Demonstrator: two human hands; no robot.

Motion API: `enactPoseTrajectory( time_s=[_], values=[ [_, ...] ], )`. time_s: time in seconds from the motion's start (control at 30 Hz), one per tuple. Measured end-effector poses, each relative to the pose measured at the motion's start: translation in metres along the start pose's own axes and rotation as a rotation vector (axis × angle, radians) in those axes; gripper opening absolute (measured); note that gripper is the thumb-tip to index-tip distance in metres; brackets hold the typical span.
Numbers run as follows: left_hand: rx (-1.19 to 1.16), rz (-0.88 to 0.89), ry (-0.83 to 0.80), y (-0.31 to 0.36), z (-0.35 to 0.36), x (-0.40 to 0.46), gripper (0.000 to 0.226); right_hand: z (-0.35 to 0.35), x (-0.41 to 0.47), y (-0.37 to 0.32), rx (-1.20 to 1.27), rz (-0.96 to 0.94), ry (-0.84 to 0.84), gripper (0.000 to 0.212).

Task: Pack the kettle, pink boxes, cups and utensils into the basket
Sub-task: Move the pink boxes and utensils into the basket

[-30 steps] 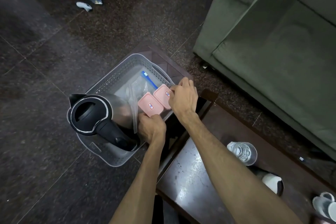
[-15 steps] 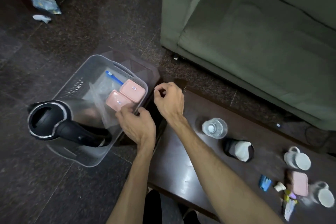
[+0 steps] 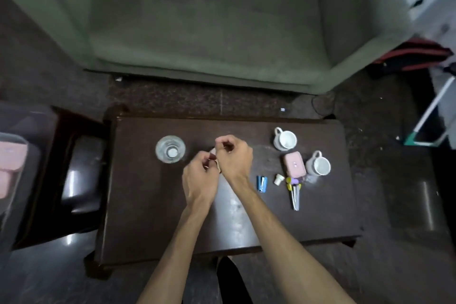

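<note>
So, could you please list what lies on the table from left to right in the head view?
Water bottle → left hand → right hand → blue object → small white piece → pink box → white cup.

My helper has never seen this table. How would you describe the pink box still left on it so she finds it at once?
On the dark table, look to its right part, where two white cups stand. The pink box lies between them, just above the utensils. It is the only pink, flat, rounded rectangle there.
</note>
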State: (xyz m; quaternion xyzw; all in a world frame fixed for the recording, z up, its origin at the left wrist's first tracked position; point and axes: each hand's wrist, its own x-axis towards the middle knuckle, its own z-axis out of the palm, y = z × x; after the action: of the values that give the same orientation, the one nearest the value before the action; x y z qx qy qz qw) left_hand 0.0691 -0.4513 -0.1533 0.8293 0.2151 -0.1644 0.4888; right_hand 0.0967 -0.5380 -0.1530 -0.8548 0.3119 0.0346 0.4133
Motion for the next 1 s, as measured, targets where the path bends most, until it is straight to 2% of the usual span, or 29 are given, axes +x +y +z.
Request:
enactPoseTrajectory(
  time_s=[0.23,0.33,0.4,0.67,0.83,1.0],
  values=[
    [0.205,0.099,-0.205,0.022,0.121,-0.034,0.010,-0.106,0.041,0.109,0.005,0.191,0.209,0.012],
    [0.290,0.113,-0.277,0.030,0.167,-0.037,0.012,-0.138,0.057,0.156,-0.030,0.313,0.215,0.013],
    [0.326,0.105,-0.304,0.032,0.192,-0.034,0.014,-0.151,0.066,0.181,-0.076,0.369,0.195,0.023],
    [0.443,0.021,-0.402,0.020,0.252,-0.023,0.025,-0.149,0.088,0.233,-0.372,0.303,-0.014,0.059],
    [0.520,-0.033,-0.379,0.000,0.259,-0.021,0.021,-0.135,0.107,0.246,-0.505,0.262,-0.103,0.060],
    [0.492,-0.046,-0.383,-0.020,0.263,-0.039,0.022,-0.131,0.115,0.255,-0.460,0.210,-0.063,0.057]
  ],
)
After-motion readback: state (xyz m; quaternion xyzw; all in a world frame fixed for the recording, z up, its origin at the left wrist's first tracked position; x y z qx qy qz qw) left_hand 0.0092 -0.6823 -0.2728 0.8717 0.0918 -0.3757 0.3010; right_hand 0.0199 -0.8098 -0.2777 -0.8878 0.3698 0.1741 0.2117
